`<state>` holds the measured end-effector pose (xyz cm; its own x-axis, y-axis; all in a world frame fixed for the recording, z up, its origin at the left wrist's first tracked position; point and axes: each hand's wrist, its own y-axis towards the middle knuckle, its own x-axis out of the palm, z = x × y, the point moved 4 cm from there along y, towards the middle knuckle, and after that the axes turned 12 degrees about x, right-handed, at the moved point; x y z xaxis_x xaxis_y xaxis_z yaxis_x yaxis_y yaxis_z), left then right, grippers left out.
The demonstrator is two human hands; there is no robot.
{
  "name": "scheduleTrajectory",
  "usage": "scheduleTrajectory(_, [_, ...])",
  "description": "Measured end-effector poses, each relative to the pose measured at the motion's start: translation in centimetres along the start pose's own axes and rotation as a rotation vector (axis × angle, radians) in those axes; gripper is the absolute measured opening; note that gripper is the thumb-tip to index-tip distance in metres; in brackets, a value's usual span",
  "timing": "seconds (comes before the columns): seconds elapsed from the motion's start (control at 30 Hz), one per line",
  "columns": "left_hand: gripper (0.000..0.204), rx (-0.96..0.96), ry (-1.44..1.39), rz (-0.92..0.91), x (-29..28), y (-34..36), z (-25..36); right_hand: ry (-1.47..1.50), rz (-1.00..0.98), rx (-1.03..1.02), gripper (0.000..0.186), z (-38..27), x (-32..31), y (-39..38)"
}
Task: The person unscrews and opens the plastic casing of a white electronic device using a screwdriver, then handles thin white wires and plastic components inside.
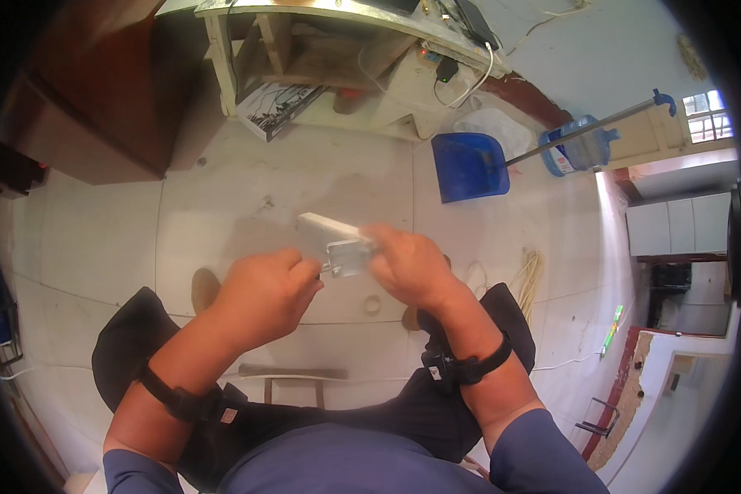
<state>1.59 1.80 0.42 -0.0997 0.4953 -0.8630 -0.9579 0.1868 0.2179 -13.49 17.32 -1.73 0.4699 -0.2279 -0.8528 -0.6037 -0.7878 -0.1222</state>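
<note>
In front of my lap, my right hand (407, 265) grips a pale, box-like piece with a squarish frame (350, 257) and a flat white panel (331, 228) slanting up from it. It is blurred, so its exact kind does not show. Close beside it on the left, my left hand (265, 290) has its fingers pinched together, thumb toward the frame. A thin, shiny tip (329, 267) sticks out between those fingers and the frame; most of whatever the left hand holds is hidden.
A blue long-handled dustpan (472, 167) lies at the far right beside a large blue water bottle (575, 150). A white table (403, 99) stands ahead, with a brown cabinet (99, 123) on the left. Coiled cable (531, 280) and a tape roll (372, 305) lie on the floor.
</note>
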Motion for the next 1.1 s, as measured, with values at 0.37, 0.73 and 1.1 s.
scheduleTrajectory(0.37, [0.022,-0.961,-1.418,0.024,3.3,-1.5,-2.1,-0.015,0.016,0.0,0.044,-0.5,-0.7,-0.2])
scheduleTrajectory(0.73, [0.019,-0.982,-1.576,0.001,4.5,-2.3,-1.7,-0.027,0.042,-0.037,0.042,-0.4,-0.1,-0.3])
scheduleTrajectory(1.1, [0.025,-0.848,-1.228,0.19,2.5,-1.1,-1.1,-0.036,-0.047,0.147,0.045,-0.2,-1.0,-0.2])
